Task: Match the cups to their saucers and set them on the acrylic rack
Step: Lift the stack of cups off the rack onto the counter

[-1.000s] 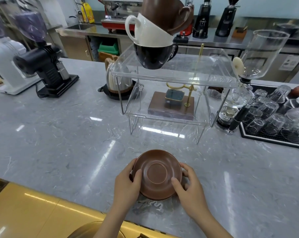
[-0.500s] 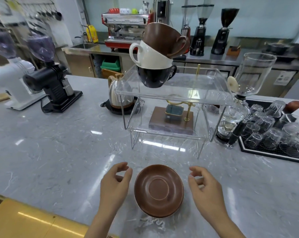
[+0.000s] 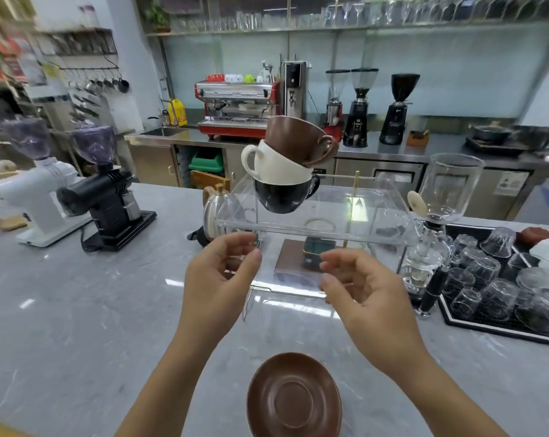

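Note:
A brown saucer (image 3: 294, 398) lies on the grey marble counter at the near edge, with nothing on it. Beyond it stands a clear acrylic rack (image 3: 377, 212). On the rack's top left sits a tilted stack of three cups: a black cup (image 3: 282, 195) at the bottom, a white cup (image 3: 276, 164) in it, a brown cup (image 3: 295, 140) on top. My left hand (image 3: 218, 279) and my right hand (image 3: 366, 298) are raised in front of the rack, both open with curled fingers, holding nothing.
A steel kettle (image 3: 214, 212) stands behind the rack's left side, with a wooden drip stand (image 3: 298, 263) under the rack. A siphon brewer (image 3: 437, 216) and a black tray of upturned glasses (image 3: 500, 279) sit at the right. Two grinders (image 3: 106, 197) stand at the left.
Both hands let go of the brown saucer, which stays on the counter, and rose toward the rack. The camera tilted up.

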Demonstrator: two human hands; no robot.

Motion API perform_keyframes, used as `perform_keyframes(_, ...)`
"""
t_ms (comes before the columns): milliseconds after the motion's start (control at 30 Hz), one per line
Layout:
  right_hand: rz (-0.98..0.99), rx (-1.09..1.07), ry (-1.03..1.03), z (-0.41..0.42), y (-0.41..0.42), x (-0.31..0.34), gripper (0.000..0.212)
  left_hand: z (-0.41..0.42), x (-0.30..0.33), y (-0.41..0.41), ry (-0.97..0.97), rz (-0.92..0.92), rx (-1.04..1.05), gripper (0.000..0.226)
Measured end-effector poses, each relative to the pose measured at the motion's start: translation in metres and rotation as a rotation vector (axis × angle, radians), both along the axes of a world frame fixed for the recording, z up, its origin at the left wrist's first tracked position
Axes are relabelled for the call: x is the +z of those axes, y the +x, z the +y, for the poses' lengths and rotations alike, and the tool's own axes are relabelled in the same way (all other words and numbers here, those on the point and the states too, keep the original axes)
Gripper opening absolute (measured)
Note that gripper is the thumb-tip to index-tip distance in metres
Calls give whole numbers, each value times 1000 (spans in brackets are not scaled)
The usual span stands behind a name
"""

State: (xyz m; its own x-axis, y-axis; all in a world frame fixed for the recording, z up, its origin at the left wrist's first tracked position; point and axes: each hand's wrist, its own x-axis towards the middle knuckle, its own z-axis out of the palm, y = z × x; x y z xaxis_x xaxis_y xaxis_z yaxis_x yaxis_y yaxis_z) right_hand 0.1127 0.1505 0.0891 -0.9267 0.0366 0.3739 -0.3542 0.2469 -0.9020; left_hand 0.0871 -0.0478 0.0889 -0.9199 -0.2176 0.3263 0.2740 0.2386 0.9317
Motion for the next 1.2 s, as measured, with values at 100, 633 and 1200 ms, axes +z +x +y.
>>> perform_keyframes(100, 42, 24, -3, -1, -12, 27, 27, -1, 23, -9, -52, 56, -9, 23)
perform_keyframes(633, -228, 8, -29, -2, -103, 68, 66, -6, 63, -88, 161, -159, -83, 61)
perform_keyframes(1200, -91, 8, -62, -31, -149, 62, 83, 3, 76, -144, 618, -327, -307, 77)
